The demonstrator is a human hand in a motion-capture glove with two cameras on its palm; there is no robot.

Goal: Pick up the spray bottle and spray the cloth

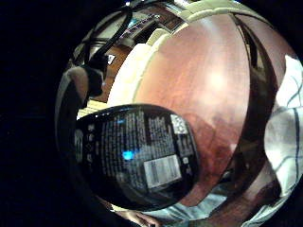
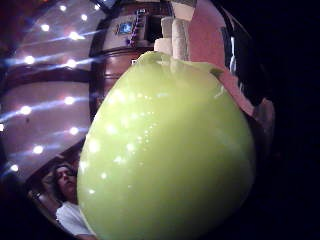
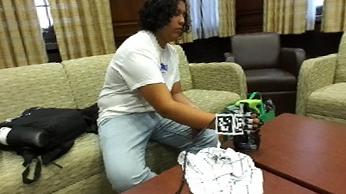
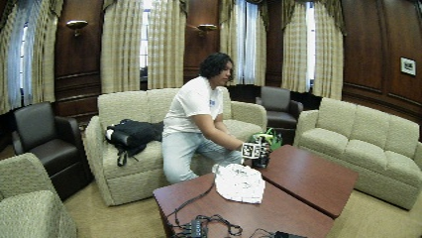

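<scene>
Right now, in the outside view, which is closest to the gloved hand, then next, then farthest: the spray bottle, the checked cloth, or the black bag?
1. Spray bottle: in the gloved right hand, standing on the table.
2. Checked cloth: just below the hand, on the table's near part.
3. Black bag: far off on the sofa, on the person's other side.

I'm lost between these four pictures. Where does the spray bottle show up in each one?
Outside view: spray bottle in the gloved hand, beside the checked cloth.
Wide outside view: same spot, smaller.
Little-finger palm view: its dark label side.
Thumb palm view: its green part.
Shared landmark: the red-brown table.
</scene>
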